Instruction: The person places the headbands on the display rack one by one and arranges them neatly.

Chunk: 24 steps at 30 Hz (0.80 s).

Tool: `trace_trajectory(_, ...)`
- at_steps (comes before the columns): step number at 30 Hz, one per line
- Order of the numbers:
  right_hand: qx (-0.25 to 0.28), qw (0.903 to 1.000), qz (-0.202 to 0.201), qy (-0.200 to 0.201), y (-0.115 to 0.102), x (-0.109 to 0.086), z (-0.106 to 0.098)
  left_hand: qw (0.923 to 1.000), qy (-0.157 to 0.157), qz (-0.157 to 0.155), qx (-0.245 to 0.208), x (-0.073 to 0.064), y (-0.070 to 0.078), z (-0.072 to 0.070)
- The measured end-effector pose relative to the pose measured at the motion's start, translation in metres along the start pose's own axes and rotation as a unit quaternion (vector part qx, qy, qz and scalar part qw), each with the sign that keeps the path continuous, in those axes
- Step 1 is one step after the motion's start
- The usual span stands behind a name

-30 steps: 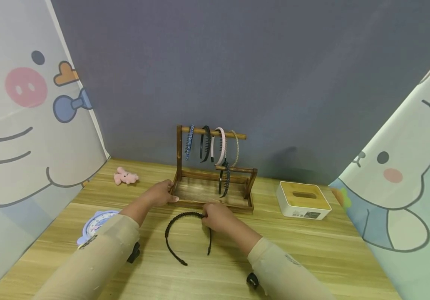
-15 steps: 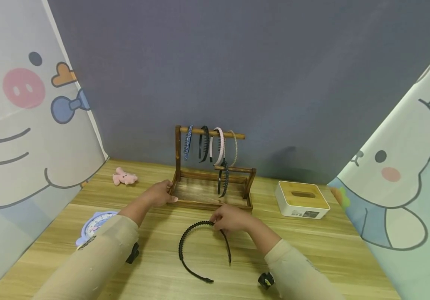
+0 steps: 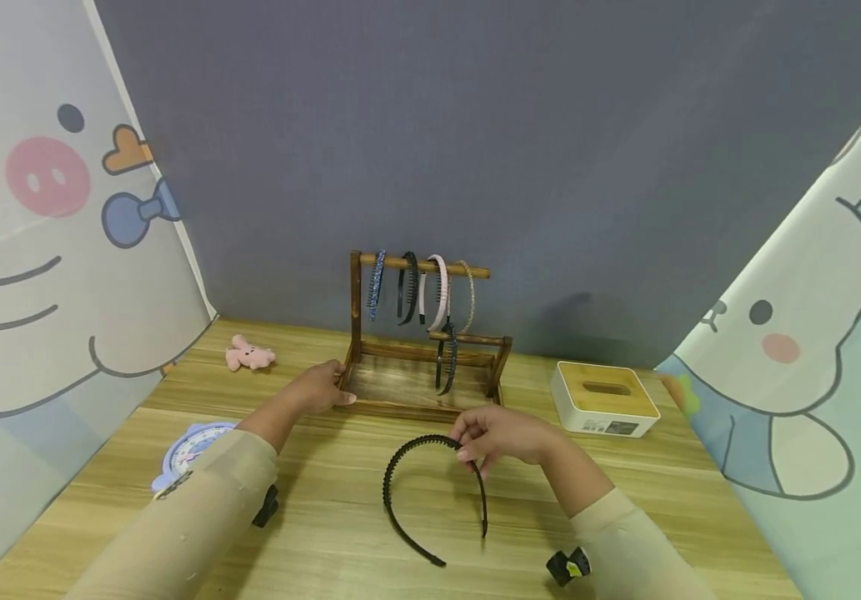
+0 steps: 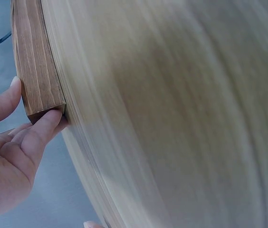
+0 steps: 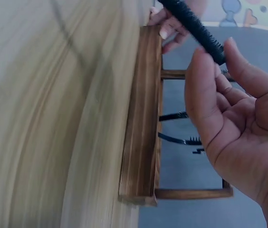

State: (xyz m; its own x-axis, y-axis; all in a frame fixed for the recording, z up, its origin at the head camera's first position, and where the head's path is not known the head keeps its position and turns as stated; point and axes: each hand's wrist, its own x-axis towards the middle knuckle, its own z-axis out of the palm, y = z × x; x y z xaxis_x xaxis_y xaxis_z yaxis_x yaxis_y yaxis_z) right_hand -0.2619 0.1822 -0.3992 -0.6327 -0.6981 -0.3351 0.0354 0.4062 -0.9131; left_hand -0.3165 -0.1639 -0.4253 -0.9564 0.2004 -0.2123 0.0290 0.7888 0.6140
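Observation:
My right hand (image 3: 507,435) pinches a thin black toothed headband (image 3: 387,492) between thumb and fingers, near the top right of its arch. The headband's ends point toward me; in the right wrist view its ridged band (image 5: 191,26) runs out from the fingertips. My left hand (image 3: 312,389) holds the left front corner of a wooden headband rack (image 3: 400,410), its thumb and fingers about the corner (image 4: 38,71). From the rack's upper bar hang a blue headband (image 3: 377,287), a black one (image 3: 411,287), a pink one (image 3: 442,287) and a thin pale one (image 3: 472,296). A dark headband (image 3: 453,362) hangs from the lower bar.
A white tissue box (image 3: 606,400) with a wooden lid stands right of the rack. At left are a pink plush toy (image 3: 250,353) and a blue round clock-like dial (image 3: 182,454), partly covered by my left sleeve. A grey backdrop rises behind the table.
My right hand has drawn the black headband to the right and slightly toward me, away from the rack's front edge. The left hand has stayed on the rack corner.

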Motion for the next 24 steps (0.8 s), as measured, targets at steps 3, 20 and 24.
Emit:
trace_trajectory(3,0.027,0.9996,-0.003,-0.007,0.001,-0.01,-0.006,1.0,-0.002,-0.004,0.0,0.001,-0.001,0.001)
trace_trajectory(20,0.027,0.999,-0.036,0.0,0.002,-0.066,-0.035,1.0,-0.006,-0.006,-0.003,0.004,-0.003,0.001)
trace_trajectory(24,0.026,0.9983,-0.048,0.02,0.002,-0.077,-0.04,0.9999,-0.007,-0.006,-0.006,0.003,-0.002,0.001)
